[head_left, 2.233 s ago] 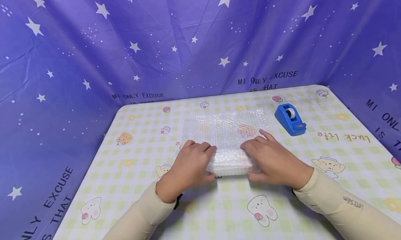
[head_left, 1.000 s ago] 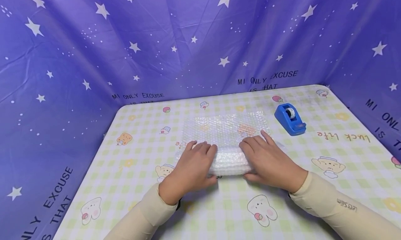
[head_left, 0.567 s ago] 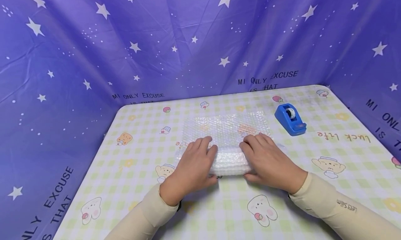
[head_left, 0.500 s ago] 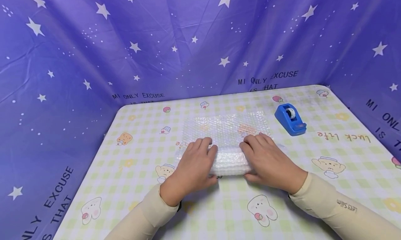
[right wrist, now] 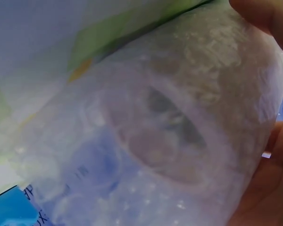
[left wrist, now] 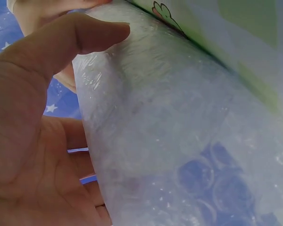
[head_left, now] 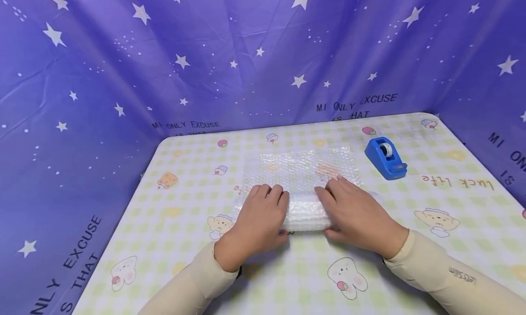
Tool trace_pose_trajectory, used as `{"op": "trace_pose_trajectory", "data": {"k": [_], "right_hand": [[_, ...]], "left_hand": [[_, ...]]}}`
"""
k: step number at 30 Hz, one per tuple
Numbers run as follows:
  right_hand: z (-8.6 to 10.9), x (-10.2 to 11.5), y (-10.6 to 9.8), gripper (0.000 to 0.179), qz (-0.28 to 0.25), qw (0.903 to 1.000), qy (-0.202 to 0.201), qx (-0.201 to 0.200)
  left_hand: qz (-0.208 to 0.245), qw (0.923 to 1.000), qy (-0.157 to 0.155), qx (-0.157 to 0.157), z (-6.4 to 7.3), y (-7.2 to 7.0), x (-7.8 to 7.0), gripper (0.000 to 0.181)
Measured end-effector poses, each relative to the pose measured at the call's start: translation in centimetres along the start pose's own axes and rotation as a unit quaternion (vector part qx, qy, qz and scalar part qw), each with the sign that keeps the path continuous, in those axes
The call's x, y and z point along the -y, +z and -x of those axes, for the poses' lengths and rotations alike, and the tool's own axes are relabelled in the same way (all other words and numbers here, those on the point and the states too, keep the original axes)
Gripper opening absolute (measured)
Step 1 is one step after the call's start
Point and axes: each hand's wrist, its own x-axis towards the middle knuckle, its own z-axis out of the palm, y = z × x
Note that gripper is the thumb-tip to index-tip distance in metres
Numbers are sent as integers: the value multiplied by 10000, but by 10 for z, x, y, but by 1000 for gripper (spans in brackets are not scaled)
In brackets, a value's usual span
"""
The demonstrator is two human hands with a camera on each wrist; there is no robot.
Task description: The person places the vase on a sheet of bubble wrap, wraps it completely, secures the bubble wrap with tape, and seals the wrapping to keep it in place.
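A person's left hand (head_left: 260, 221) and right hand (head_left: 359, 214) hold a roll of clear bubble wrap (head_left: 308, 213) on a counter (head_left: 144, 233), near the middle of its width. The hands grip it at either end — fingers curved over the far side, thumbs along the near side — with a shiny stretch of the roll showing between them. Beyond the roll, a loose flat sheet (head_left: 293, 171) of the same wrap spreads away from the person, see-through enough for the printed pattern beneath to show. In the right wrist view, a pale oval shape (right wrist: 160, 136) with a dark patch appears through the plastic, too blurred to identify.

To the right of the sheet, apart from the right hand, a blue tape dispenser (head_left: 384, 162) stands on the counter with a white tape roll (head_left: 386, 149) in it. Green and white checks cover the counter, dotted with cartoon animals, cakes and strawberries. Cream sleeves (head_left: 211, 269) cover both forearms. Behind and to both sides hangs a purple curtain (head_left: 230, 36) with white stars and black lettering.
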Motion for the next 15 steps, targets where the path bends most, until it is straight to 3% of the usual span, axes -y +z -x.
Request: {"op": "trace_pose_trajectory", "data": {"k": [6,15], "right_hand": [[0,2,1,81,44,10000,13,-48],[0,6,-1,81,152,9999,26,-42]], "left_hand": [[-99,9997,7,-215,1,-1,-2,63],[-119,9996,-19,-263,0,-3,-4,64]]}}
